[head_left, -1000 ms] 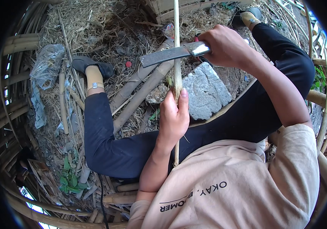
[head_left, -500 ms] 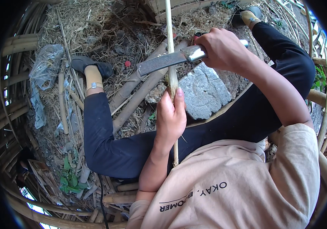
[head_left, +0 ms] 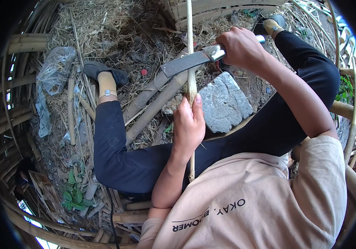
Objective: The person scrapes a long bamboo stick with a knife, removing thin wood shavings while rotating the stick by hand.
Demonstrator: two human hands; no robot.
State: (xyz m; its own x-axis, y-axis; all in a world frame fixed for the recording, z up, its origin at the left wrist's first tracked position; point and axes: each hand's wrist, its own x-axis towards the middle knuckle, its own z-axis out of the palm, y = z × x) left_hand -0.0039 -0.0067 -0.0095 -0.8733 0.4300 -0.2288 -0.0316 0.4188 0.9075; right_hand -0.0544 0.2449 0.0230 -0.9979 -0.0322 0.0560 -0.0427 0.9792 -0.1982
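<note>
My left hand (head_left: 189, 124) is wrapped round a long, pale wooden stick (head_left: 189, 31), thumb along its upper side. The stick runs from my shirt front, past the left hand, to the far edge of the view. In my right hand (head_left: 242, 47) is a machete (head_left: 184, 64), fingers closed round its grip. Its short, broad, dark blade lies crosswise over the stick, beyond the left hand, with the tip pointing left. From this view I cannot tell how deep the edge bites into the wood.
A rough grey stone block (head_left: 223, 103) lies between my legs, beside bamboo poles (head_left: 153, 110). Dry straw (head_left: 91, 25) covers the ground. On the left are a clear plastic bag (head_left: 57, 68) and a green plant (head_left: 75, 195). Bamboo rails (head_left: 354, 112) stand at both sides.
My right hand and the machete have shifted slightly away from me along the stick. The left hand keeps its grip on the stick. The whole view has moved a little.
</note>
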